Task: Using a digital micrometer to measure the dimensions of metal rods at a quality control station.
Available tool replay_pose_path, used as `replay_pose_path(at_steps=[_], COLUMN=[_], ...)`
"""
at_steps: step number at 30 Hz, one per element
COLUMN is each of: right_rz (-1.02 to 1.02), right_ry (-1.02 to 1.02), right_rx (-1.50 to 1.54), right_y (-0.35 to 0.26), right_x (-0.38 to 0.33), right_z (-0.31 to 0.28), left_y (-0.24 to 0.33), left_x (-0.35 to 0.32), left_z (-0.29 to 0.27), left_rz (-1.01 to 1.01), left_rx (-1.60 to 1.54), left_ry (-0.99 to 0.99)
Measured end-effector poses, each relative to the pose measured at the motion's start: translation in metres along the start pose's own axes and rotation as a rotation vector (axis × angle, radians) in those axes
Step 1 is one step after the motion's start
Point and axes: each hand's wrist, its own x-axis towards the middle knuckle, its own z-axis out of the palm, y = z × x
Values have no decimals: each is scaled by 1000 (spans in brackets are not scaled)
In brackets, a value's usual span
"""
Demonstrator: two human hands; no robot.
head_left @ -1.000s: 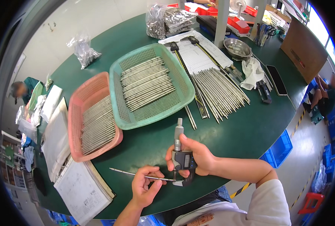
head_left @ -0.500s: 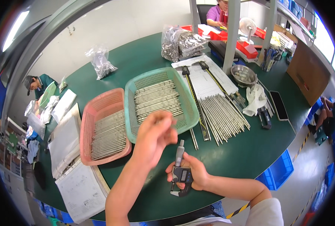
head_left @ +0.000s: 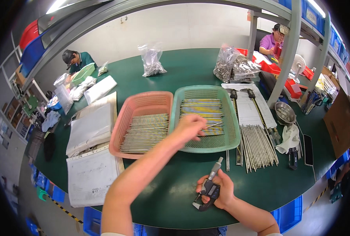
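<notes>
My left hand (head_left: 190, 128) reaches over the green mesh basket (head_left: 232, 137), its fingers closed on a thin metal rod (head_left: 213, 125) that lies at a slant to the others. Several more rods (head_left: 200, 106) lie side by side in this basket. Below it, near the front edge of the table, my right hand (head_left: 224, 189) is wrapped around a digital micrometer (head_left: 211, 189). The tool's thimble points up and its frame down; its jaw gap looks bare. To the left, a pink mesh basket (head_left: 116, 145) holds a row of similar rods (head_left: 145, 131).
Loose rods (head_left: 257, 149) lie on the green table (head_left: 175, 179), right of the baskets, with calipers (head_left: 257, 104) on paper beyond. A metal bowl (head_left: 285, 113), white glove (head_left: 289, 137) and phone (head_left: 308, 149) are further right. Open binders (head_left: 92, 173) lie left. Two people sit at the far side.
My left hand has gone from in front of the green basket to over its rods and closed on one. The view has turned left. My right hand still holds the micrometer, now tilted.
</notes>
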Motion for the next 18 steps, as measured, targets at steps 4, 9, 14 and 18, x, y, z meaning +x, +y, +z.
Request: replay_pose_path(at_steps=[4,9,14,18], right_rz=[0,5,-16,-17], right_ry=[21,22,41,52], right_rx=[-36,-35,-87,-98], right_y=[0,-2,0,0], right_x=[4,2,3,3], right_z=[0,5,3,3], left_y=[-20,-62,-65,-58], left_x=[-19,-48,-41,-40], left_z=[-91,-150,-156,-153], left_rz=[536,257,275,203], left_rx=[1202,1463,1524,1523], left_ry=[458,145,123,84])
